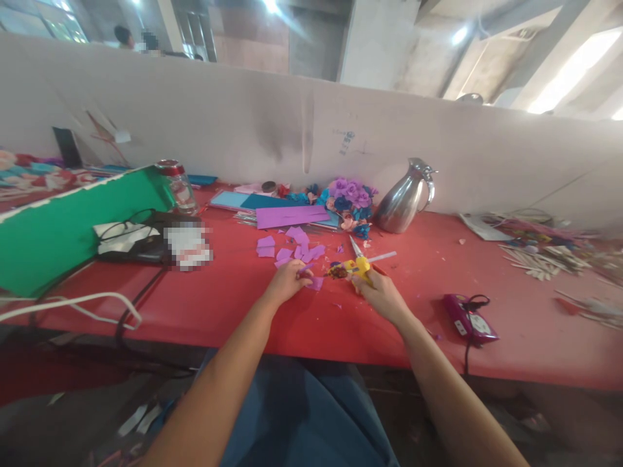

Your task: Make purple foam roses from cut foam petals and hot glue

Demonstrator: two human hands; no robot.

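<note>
My right hand (382, 293) is closed round a yellow glue gun (359, 266), its nozzle pointing left. A white glue stick pokes out of the gun's back. My left hand (288, 280) pinches a small purple paper piece (315, 283) just in front of the nozzle, over the red table (233, 305). Several cut purple paper pieces (287, 245) lie just beyond my left hand. Scissors (356, 247) lie on the table behind the glue gun.
A bunch of purple and blue paper flowers (351, 202) and a steel jug (403, 201) stand at the back. Purple and blue sheets (287, 214) lie beside them. A purple power strip (468, 318) sits right, sticks (540, 259) far right, a green board (58, 227) left.
</note>
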